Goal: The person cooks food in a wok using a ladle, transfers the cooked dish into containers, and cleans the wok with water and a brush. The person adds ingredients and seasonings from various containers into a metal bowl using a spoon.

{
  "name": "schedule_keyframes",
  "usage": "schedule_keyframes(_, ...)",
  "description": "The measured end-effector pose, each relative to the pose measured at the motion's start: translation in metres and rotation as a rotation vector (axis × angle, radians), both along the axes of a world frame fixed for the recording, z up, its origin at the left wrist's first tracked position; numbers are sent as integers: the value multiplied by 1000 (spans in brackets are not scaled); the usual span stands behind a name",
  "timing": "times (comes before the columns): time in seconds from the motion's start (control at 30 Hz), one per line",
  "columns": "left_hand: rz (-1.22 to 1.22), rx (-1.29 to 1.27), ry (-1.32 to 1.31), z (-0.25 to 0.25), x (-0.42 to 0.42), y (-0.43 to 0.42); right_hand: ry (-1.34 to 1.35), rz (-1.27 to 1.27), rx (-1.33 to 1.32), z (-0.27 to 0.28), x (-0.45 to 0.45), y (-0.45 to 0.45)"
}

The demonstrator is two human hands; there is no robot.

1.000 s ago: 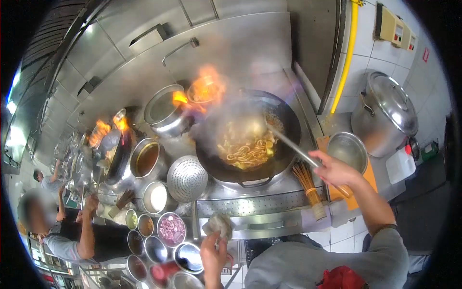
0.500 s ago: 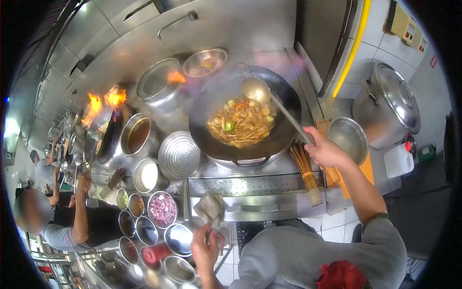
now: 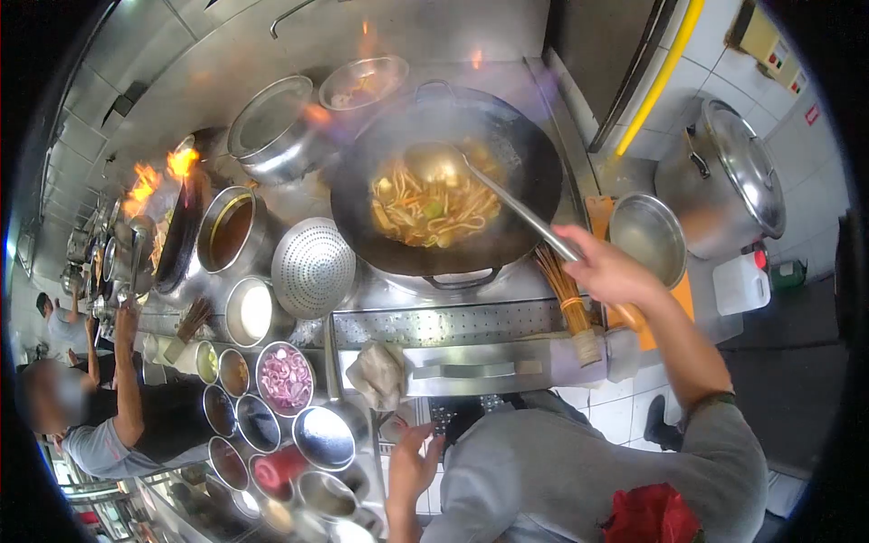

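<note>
My right hand [image 3: 611, 269] is wrapped round the handle of a steel ladle [image 3: 520, 206]. The ladle's bowl rests among noodles [image 3: 434, 213] with pale and green pieces, inside a large dark wok [image 3: 534, 172] that steams on the stove. Down by the counter's front edge, my left hand [image 3: 413, 466] is empty, its fingers loosely bent and apart. A crumpled beige cloth [image 3: 378, 376] lies on the counter just above it, not touched.
A perforated skimmer [image 3: 314, 267] lies left of the wok, by chopped red onion [image 3: 285, 376] and several metal cups. On the right are a bamboo brush [image 3: 566, 294], a metal bowl [image 3: 647, 237] and a lidded pot [image 3: 720, 176]. Flames [image 3: 181, 163] rise near a co-worker [image 3: 131, 425] at left.
The ladle's bowl has gone from above the wok's far side down into the noodles. My left hand has drawn away from the cloth toward my body. The view has shifted slightly.
</note>
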State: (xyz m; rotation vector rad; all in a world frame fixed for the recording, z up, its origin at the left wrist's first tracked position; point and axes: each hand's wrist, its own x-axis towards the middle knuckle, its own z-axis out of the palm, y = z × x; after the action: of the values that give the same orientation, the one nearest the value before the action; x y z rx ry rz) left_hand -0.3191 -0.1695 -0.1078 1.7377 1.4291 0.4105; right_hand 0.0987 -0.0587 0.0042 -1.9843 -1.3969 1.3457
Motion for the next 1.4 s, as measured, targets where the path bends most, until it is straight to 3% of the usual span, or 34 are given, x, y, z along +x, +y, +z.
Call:
schedule_keyframes(0.07, -73, -65, 12, -21, 12, 3, -146, 66, 151, -15, -17, 15)
schedule_keyframes(0.2, -151, -137, 8, -67, 10, 0, 81, 51, -101, 17, 3, -8)
schedule_keyframes(0.23, -146, -193, 35, -64, 13, 1, 14, 51, -127, 13, 19, -14)
schedule_keyframes(0.4, -187, -156, 44, -101, 29, 6, -323, 130, 293, -13, -9, 20)
schedule_keyframes(0.47, -203, -170, 57, -103, 30, 10, -112, 110, 87, 1, -11, 14)
schedule_keyframes(0.57, -88, -245, 9, -88, 25, 6, -9, 26, -205, 27, 19, -10)
schedule_keyframes(0.67, -122, -203, 100, -110, 13, -6, -239, 55, -52, 23, 22, -1)
schedule_keyframes(0.7, -142, -198, 99, -114, 14, -6, -248, 86, 136, 5, 18, 6)
schedule_keyframes(0.73, -158, -189, 94, -118, 18, -4, -246, 95, 160, -4, 12, 13)
schedule_keyframes(0.83, -167, -153, 80, -107, 25, 3, -112, 138, 184, -29, 11, 11)
schedule_keyframes(0.97, -69, -162, 63, -105, 18, -4, -26, 12, -210, 39, 41, -13)
schedule_keyframes(1.1, -134, -140, 121, -110, 29, -4, -211, 79, 147, 0, 18, 17)
schedule_keyframes(1.2, -151, -136, 128, -102, 32, -1, -55, 136, 127, -9, 12, 11)
schedule_keyframes(1.3, -105, -145, 112, -64, 33, 4, 49, 121, -145, 31, 51, -8)
schedule_keyframes(1.4, -107, -116, 145, -46, 34, 3, -91, 44, -51, 26, 46, 4)
